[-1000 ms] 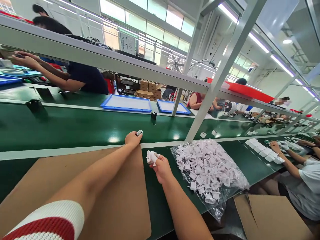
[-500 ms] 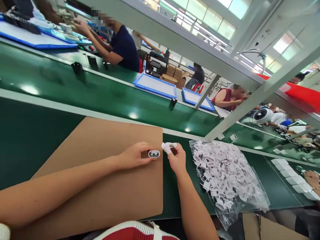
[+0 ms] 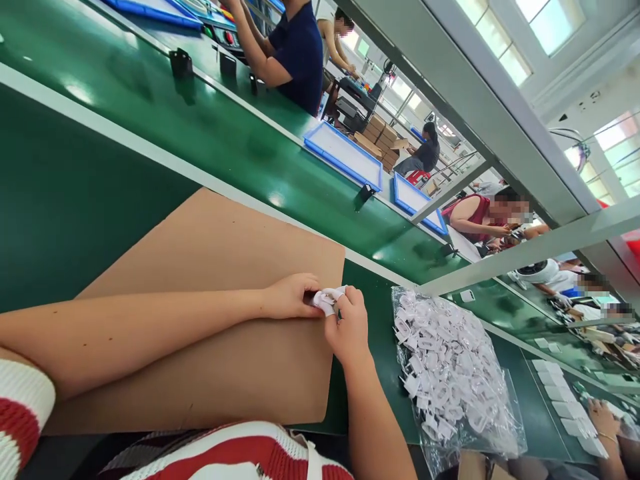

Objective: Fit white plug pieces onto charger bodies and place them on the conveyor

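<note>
My left hand [image 3: 290,295] is closed around a small white oval plastic housing [image 3: 317,301], mostly hidden by the fingers. My right hand [image 3: 351,325] meets it at the housing's open end, its fingers pinched together. White finger covers [image 3: 331,295] wrap some of the right fingertips; whether a small part sits between them I cannot make out. Both hands are above the right edge of a brown cardboard sheet [image 3: 250,380]. To their right lies a clear plastic bag [image 3: 507,427] heaped with many white plastic parts [image 3: 450,360].
A green conveyor belt [image 3: 240,173] runs beyond the cardboard, with a white part [image 3: 467,295] on it. White cases [image 3: 560,400] lie in a row at the right, near another person's hand [image 3: 603,419]. A slanted metal post [image 3: 500,260] rises behind the bag. Blue-rimmed trays [image 3: 345,157] stand across the belt.
My right hand has come left to the housing, and the two hands now meet. The housing's open end, with small electronics inside, was visible before and is now covered. The view has tilted.
</note>
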`<state>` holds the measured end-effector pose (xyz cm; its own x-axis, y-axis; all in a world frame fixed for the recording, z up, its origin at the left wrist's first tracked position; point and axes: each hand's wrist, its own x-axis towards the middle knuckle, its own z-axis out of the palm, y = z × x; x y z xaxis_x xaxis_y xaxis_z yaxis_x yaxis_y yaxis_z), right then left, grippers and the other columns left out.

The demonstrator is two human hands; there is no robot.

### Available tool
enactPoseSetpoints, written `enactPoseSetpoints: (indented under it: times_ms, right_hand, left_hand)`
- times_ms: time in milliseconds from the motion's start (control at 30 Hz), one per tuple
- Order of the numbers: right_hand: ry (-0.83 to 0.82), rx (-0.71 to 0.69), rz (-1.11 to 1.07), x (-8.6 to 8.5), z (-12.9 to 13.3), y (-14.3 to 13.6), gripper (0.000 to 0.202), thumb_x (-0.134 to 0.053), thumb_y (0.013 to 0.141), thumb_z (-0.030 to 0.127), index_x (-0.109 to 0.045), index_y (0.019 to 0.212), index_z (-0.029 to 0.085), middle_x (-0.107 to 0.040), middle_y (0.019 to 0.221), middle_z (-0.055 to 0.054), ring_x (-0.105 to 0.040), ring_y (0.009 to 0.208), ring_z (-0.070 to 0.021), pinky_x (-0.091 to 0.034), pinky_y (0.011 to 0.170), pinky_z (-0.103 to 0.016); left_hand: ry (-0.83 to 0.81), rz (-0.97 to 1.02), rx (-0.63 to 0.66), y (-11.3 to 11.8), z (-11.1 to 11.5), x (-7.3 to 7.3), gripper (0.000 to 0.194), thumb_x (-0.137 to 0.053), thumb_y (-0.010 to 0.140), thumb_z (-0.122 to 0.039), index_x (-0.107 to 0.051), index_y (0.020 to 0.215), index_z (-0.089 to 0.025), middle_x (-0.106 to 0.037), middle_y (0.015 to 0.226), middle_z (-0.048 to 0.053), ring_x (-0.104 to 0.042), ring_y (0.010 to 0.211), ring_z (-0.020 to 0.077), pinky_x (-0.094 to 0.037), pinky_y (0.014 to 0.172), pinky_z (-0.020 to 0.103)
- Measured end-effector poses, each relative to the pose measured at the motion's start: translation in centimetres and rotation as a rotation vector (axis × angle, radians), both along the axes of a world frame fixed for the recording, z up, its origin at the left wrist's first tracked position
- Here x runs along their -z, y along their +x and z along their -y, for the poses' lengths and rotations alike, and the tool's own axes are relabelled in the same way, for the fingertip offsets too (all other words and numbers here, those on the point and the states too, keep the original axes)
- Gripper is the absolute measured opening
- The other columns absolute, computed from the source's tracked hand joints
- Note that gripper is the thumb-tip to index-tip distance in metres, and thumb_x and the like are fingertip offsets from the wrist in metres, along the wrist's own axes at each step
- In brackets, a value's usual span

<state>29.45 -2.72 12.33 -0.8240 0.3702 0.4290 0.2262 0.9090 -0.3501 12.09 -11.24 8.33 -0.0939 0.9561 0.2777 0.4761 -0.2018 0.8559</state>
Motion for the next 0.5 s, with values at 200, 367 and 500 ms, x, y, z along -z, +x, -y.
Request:
enactPoseSetpoints:
  times_ms: [200, 367, 500]
  right_hand:
    - [0.018, 0.096, 0.196, -1.4, 0.6, -0.3, 0.029, -0.051, 0.071, 0.000, -0.064, 0.086, 0.021, -0.054, 0.091, -0.006, -0.046, 0.088, -0.0239, -0.038, 0.074, -0.035]
    - [0.031, 0.112, 0.227, -1.4, 0.2, -0.6, 0.024, -0.053, 0.069, 0.001, -0.063, 0.079, 0.021, -0.052, 0.088, -0.004, -0.045, 0.084, -0.0223, -0.035, 0.072, -0.034]
    - [-0.022, 0.138, 0.210, -0.8, -0.4, -0.6, 0.019, -0.059, 0.070, 0.006, -0.067, 0.079, 0.021, -0.051, 0.084, -0.002, -0.047, 0.078, -0.0195, -0.035, 0.070, -0.032]
  left_hand:
    - [-0.032, 0.017, -0.014, 0.0, 0.1, 0.0, 0.031, -0.073, 0.079, -0.051, -0.073, 0.080, -0.020, -0.063, 0.081, 0.004, -0.060, 0.080, 0.0218, -0.048, 0.075, 0.031]
    - [-0.026, 0.058, -0.027, 0.1, 0.2, -0.3, 0.034, -0.075, 0.077, -0.054, -0.074, 0.079, -0.020, -0.063, 0.080, 0.004, -0.061, 0.080, 0.0227, -0.049, 0.075, 0.032]
    - [-0.059, 0.036, -0.023, 0.2, 0.2, -0.8, 0.035, -0.073, 0.078, -0.055, -0.072, 0.076, -0.019, -0.062, 0.079, 0.004, -0.061, 0.079, 0.0219, -0.047, 0.074, 0.031]
